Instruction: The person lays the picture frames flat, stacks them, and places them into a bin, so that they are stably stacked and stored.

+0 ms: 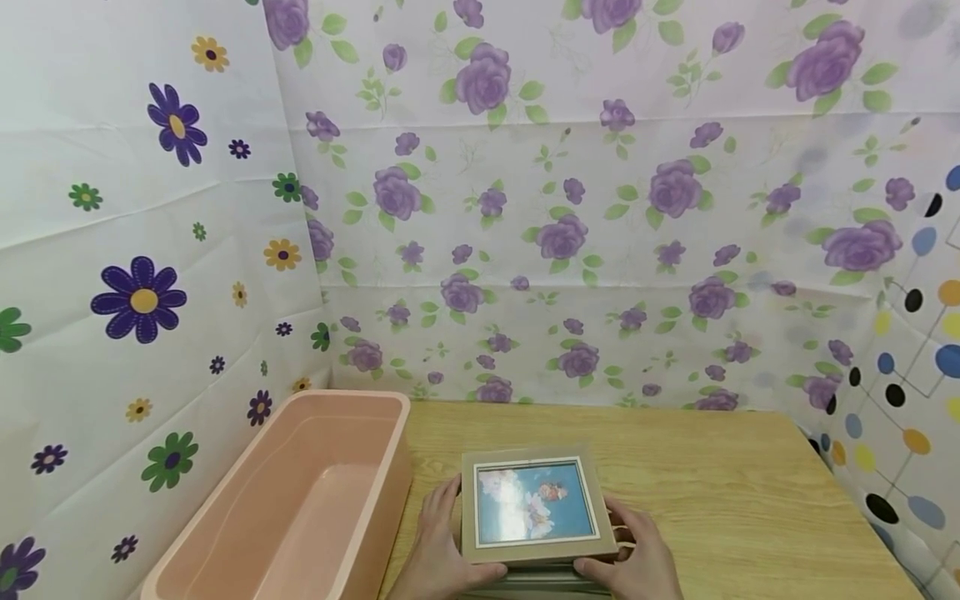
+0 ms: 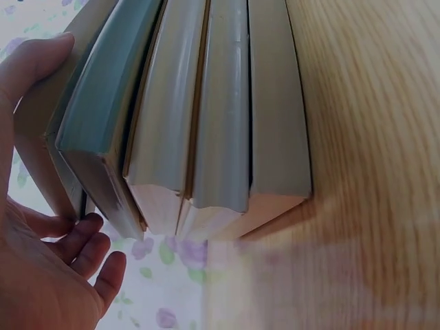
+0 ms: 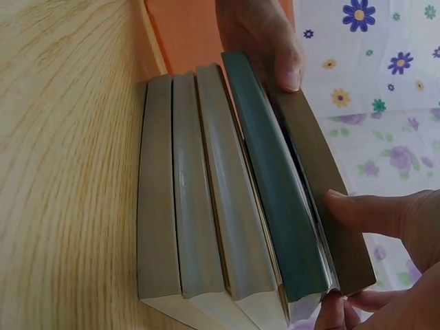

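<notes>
A picture frame [image 1: 534,503] with a beige border and a blue picture lies face up on top of a stack of several more frames. My left hand [image 1: 438,546] grips its left side, thumb along the near edge and fingertips at its underside. On the opposite side my right hand [image 1: 637,552] holds it, thumb at the front edge. Directly beneath is a teal-edged frame [image 2: 113,89]. Lower in the pile are pale, ridged frames [image 3: 234,192], and a plain beige one [image 3: 158,185] rests on the table. In the wrist views the top frame's near edge tilts slightly against the teal one.
To the left of the stack stands a deep pink tub [image 1: 375,508], its inside bare where seen. The wooden table [image 1: 735,500] extends to the right. Flower-printed cloth [image 1: 525,250] hangs behind, with dotted cloth [image 1: 900,400] at the right edge.
</notes>
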`<act>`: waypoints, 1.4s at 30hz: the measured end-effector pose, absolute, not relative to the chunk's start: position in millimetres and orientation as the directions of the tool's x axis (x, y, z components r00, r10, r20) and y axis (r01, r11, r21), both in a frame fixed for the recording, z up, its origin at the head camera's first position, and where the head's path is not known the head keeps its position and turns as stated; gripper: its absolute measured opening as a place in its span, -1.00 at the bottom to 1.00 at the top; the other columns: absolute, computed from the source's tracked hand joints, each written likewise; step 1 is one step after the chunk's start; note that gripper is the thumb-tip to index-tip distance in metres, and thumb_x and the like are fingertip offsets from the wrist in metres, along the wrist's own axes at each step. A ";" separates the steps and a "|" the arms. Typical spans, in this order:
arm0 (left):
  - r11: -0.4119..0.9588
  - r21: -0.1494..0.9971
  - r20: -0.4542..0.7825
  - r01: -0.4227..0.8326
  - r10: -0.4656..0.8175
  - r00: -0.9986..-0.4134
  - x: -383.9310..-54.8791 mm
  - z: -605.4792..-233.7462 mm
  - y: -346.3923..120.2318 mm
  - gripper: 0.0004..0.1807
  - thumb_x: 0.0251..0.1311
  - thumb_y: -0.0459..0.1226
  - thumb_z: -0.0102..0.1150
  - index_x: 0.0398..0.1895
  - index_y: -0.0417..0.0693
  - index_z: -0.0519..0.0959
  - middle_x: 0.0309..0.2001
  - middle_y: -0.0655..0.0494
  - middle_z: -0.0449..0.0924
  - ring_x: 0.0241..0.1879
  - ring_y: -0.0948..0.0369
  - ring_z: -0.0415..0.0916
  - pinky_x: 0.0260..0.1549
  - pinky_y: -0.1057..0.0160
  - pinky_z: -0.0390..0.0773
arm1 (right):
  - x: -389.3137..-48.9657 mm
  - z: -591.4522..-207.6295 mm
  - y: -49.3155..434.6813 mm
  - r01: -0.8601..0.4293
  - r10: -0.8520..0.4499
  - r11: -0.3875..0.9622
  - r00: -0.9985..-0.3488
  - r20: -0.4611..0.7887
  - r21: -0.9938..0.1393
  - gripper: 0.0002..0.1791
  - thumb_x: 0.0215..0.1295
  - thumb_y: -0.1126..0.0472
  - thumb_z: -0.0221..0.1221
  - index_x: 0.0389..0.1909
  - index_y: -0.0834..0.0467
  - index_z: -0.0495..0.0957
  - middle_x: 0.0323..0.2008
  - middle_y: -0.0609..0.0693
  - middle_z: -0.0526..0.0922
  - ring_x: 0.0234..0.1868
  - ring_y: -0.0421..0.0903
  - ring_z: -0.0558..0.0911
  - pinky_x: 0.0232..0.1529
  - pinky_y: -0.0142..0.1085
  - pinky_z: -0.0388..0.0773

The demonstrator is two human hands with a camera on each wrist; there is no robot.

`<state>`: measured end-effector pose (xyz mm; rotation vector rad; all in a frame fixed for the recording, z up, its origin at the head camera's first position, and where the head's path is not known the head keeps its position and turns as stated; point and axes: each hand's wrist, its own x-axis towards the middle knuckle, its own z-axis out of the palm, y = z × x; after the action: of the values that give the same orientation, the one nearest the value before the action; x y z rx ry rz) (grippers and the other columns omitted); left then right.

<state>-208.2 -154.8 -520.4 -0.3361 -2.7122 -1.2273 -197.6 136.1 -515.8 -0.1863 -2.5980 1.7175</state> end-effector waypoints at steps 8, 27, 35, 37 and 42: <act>0.645 0.725 0.189 0.242 0.152 -0.970 -207.9 -521.7 -156.6 0.49 -0.27 0.12 0.81 0.69 -0.33 0.15 0.54 -0.39 0.23 0.53 -0.38 0.23 0.30 -0.52 0.48 | -197.9 -520.0 133.7 0.094 0.120 0.432 -0.992 -0.047 -0.897 0.06 -0.19 0.22 0.77 0.45 0.28 0.55 0.13 0.20 0.59 -0.06 -0.08 0.52 -0.27 -0.38 0.49; 0.619 0.776 0.044 0.120 0.136 -0.990 -206.1 -518.8 -153.8 0.50 -0.15 0.15 0.77 0.73 -0.34 0.07 0.60 -0.40 0.11 0.51 -0.42 0.28 0.21 -0.39 0.60 | -196.7 -529.2 131.5 0.121 0.118 0.397 -0.990 -0.081 -0.910 0.09 -0.12 0.23 0.75 0.50 0.35 0.48 0.06 0.17 0.56 0.00 -0.02 0.59 -0.10 -0.26 0.56; 0.619 0.775 0.047 0.125 0.140 -0.989 -208.2 -523.2 -153.0 0.48 -0.14 0.15 0.76 0.72 -0.35 0.10 0.55 -0.35 0.15 0.48 -0.35 0.32 0.21 -0.33 0.60 | -198.5 -533.2 135.2 0.126 0.096 0.393 -0.991 -0.096 -0.911 0.08 -0.06 0.17 0.74 0.52 0.32 0.47 0.10 0.18 0.56 0.02 -0.02 0.59 -0.11 -0.24 0.57; 0.616 0.778 0.044 0.123 0.143 -0.989 -208.6 -524.2 -153.1 0.46 -0.12 0.14 0.76 0.71 -0.36 0.11 0.54 -0.35 0.16 0.47 -0.33 0.33 0.20 -0.32 0.60 | -198.7 -535.3 137.9 0.120 0.078 0.392 -0.992 -0.097 -0.912 0.07 -0.02 0.13 0.72 0.53 0.31 0.46 0.10 0.19 0.55 0.04 0.02 0.61 -0.11 -0.20 0.61; 0.595 0.795 0.031 0.117 0.153 -0.988 -209.5 -525.1 -153.1 0.45 -0.08 0.18 0.74 0.71 -0.36 0.10 0.56 -0.37 0.14 0.49 -0.37 0.30 0.22 -0.35 0.58 | -197.2 -542.9 146.1 0.100 0.044 0.370 -0.995 -0.089 -0.924 -0.02 0.14 0.02 0.63 0.55 0.24 0.46 0.21 0.25 0.59 0.16 0.11 0.63 0.03 -0.07 0.70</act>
<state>-209.5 -153.1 -525.1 -0.2400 -2.8414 -1.4118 -197.2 146.1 -542.9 -0.1389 -2.6402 1.7863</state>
